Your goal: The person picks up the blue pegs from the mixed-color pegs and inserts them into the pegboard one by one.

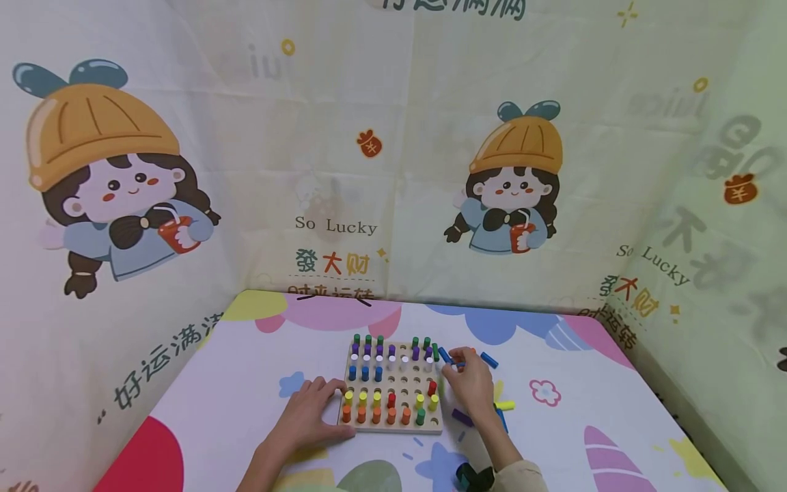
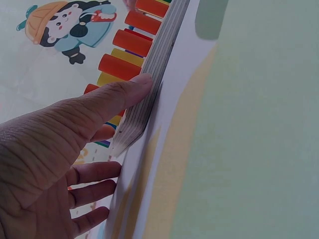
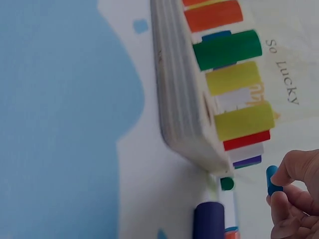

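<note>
A wooden pegboard (image 1: pixel 399 430) stands on the table with rows of coloured pegs upright in it and several bare holes. My left hand (image 1: pixel 310 413) grips its near left corner, the thumb (image 2: pixel 134 89) flat against the front edge and the index finger at the left side. The other left fingers are loosely bent beside it. Off the board's right side, my right hand (image 1: pixel 472 383) pinches a blue peg (image 3: pixel 272 180) between thumb and fingers. An orange peg (image 1: pixel 361 415) is among those in the front row; a green peg (image 1: pixel 421 416) stands near that row's right end.
Loose pegs lie right of the board: a blue one (image 1: pixel 490 360) beyond my right hand, a purple one (image 1: pixel 462 417), a yellow one (image 1: pixel 504 406) and others. A black object (image 1: pixel 475 477) is by the right wrist. Printed cloth walls (image 1: pixel 424 273) surround the table.
</note>
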Tool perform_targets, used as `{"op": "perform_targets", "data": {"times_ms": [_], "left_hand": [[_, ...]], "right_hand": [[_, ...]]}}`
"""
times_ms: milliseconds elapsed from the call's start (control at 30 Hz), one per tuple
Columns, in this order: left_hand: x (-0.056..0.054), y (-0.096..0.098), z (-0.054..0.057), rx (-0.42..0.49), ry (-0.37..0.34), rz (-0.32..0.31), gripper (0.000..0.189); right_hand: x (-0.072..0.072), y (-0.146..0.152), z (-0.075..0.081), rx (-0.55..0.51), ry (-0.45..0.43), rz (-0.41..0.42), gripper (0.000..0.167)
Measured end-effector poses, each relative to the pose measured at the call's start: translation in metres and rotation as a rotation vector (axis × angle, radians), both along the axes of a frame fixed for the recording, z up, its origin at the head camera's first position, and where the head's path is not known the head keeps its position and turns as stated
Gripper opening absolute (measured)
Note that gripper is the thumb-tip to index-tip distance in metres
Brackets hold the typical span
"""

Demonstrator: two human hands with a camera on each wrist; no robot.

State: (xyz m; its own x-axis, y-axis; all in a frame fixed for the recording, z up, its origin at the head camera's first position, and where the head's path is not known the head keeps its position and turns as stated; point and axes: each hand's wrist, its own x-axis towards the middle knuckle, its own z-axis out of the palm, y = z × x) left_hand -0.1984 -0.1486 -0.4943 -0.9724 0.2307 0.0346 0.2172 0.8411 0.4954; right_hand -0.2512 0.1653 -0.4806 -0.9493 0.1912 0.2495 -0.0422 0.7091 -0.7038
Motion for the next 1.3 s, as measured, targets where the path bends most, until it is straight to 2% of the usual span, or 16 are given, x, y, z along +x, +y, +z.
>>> {"op": "perform_targets", "data": {"times_ms": [333,567,1000,1300], "left_hand": [[0.001,0.001,0.003,0.011,-0.031,0.007,0.073],[0.001,0.000,0.001,0.014,-0.027,0.002,0.074],[0.000,0.000,-0.001,0.015,-0.027,0.007,0.075],[-0.002,0.000,-0.001,0.003,-0.030,0.007,0.074]], "right_hand": [[0.006,-0.008,0.009,-0.057,0.038,0.062,0.028],[0.012,-0.012,0.011,-0.104,0.069,0.128,0.025],[0.017,-0.024,0.017,-0.139,0.038,0.172,0.022],[0.019,-0.033,0.017,-0.149,0.056,0.221,0.022]]}}
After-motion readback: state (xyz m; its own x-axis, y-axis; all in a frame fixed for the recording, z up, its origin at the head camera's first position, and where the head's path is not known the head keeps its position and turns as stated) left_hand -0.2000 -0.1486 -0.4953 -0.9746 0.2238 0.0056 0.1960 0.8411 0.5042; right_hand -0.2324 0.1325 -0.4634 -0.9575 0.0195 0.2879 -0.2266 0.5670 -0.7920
